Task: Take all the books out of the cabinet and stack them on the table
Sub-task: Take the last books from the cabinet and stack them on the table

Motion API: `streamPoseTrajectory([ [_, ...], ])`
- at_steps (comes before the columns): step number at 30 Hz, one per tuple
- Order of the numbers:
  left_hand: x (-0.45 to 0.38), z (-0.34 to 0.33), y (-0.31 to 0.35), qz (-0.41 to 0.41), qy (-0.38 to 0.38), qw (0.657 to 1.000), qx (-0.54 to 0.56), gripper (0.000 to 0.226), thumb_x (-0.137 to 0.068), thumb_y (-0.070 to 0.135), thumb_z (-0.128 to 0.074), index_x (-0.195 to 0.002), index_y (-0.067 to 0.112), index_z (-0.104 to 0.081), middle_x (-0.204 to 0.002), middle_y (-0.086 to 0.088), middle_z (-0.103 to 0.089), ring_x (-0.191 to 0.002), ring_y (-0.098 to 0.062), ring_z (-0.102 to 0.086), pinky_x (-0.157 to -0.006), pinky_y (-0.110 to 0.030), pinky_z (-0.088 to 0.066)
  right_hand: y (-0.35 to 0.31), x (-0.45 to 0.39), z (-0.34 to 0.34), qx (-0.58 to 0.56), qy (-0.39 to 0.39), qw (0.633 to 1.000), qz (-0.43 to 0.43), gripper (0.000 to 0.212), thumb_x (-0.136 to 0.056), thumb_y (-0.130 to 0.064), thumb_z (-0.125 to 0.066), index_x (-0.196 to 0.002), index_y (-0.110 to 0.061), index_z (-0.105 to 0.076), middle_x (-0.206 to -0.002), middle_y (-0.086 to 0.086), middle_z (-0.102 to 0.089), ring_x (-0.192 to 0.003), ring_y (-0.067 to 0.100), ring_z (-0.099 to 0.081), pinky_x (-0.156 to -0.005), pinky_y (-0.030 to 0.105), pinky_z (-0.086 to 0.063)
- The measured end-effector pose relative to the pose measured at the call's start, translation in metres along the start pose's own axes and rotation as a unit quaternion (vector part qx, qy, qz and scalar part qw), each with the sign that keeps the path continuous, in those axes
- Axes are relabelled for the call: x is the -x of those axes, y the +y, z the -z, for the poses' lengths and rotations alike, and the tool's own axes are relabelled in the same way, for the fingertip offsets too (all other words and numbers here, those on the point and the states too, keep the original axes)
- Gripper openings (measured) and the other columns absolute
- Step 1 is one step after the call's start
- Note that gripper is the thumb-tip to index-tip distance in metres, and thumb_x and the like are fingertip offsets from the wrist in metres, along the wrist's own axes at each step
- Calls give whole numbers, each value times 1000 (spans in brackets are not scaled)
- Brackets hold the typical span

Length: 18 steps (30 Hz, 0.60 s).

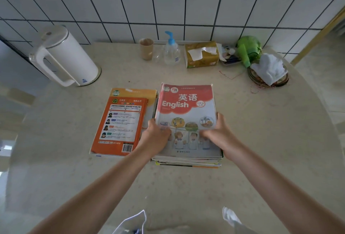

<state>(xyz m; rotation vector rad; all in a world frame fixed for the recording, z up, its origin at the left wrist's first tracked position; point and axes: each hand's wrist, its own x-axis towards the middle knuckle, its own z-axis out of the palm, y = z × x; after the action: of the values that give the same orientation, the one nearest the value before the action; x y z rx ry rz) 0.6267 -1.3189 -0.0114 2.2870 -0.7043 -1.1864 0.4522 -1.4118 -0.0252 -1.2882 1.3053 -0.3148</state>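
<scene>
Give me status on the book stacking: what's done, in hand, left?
Done: an orange book pile lies on the table, beside a taller stack. In hand: left hand and right hand grip the English book topping that stack. Left: unknown, the cabinet is out of view.

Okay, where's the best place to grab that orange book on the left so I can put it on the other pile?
Probably the orange book by its near short edge, coming from your side. It lies flat on top of another book, its right edge close against the English book stack, and the near end seems to overhang slightly, leaving room for fingers underneath. The left long edge is also free.
</scene>
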Motion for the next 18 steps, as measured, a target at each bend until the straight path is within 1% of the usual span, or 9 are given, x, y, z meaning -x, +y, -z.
streamPoseTrajectory([
  [1,0,-1,-1,-7,3,1000,2,47,-92,25,-51,-134,17,-31,-105,-1,-58,-79,-11,-57,-63,-31,-52,1,2,-2,15,-5,1000,-1,72,-70,-7,-72,-129,-17,-32,-112,-3,-55,-102,14,-60,-74,29,-55],
  [2,2,-3,-1,-14,6,1000,1,53,-89,23,-53,-136,19,-27,-106,0,-58,-82,-14,-59,-66,-35,-55,5,3,-4,32,-5,999,5,83,-69,-14,-74,-135,-23,-24,-118,-3,-51,-109,15,-56,-82,35,-55],
  [4,8,-6,-3,-27,20,999,-22,67,-84,25,-57,-140,25,-20,-121,-2,-56,-98,-23,-61,-78,-42,-57,12,4,-8,63,11,998,5,102,-60,-31,-76,-141,-32,-14,-134,-1,-43,-126,23,-45,-98,50,-48],
  [6,13,-9,-6,-35,24,999,-33,73,-83,28,-60,-143,28,-17,-130,-3,-52,-106,-26,-59,-83,-45,-56,18,6,-9,83,21,996,12,109,-55,-40,-75,-143,-34,-11,-139,1,-40,-130,26,-41,-101,54,-44],
  [9,15,-9,-12,-47,15,999,-6,75,-80,28,-61,-141,33,-18,-130,-3,-52,-108,-25,-59,-82,-47,-57,16,10,-9,89,22,996,6,109,-55,-44,-74,-144,-33,-11,-143,2,-39,-132,26,-40,-103,55,-42],
  [11,14,-9,-14,-51,15,998,13,72,-79,26,-61,-137,35,-21,-129,-2,-52,-109,-23,-58,-83,-47,-57,16,14,-9,92,24,995,13,106,-57,-42,-73,-144,-34,-12,-143,1,-40,-132,25,-41,-103,54,-42],
  [14,17,-7,-14,-63,18,998,23,70,-83,20,-62,-140,30,-23,-132,-2,-49,-114,-20,-51,-85,-38,-52,14,28,-9,93,46,994,29,82,-69,-27,-67,-137,-36,-22,-134,-2,-48,-126,24,-47,-100,50,-46],
  [16,24,-4,-14,-106,40,993,-9,68,-84,21,-61,-142,26,-25,-136,-1,-41,-114,-15,-43,-84,-34,-45,11,43,-8,95,77,991,51,74,-78,-23,-65,-139,-32,-24,-133,-3,-49,-123,23,-49,-97,39,-46],
  [18,34,-1,-14,-173,73,981,-46,68,-86,24,-62,-144,26,-26,-137,3,-39,-117,-12,-40,-93,-34,-43,11,58,-7,103,109,985,80,69,-87,-19,-62,-144,-25,-24,-138,0,-46,-125,23,-48,-91,28,-38],
])
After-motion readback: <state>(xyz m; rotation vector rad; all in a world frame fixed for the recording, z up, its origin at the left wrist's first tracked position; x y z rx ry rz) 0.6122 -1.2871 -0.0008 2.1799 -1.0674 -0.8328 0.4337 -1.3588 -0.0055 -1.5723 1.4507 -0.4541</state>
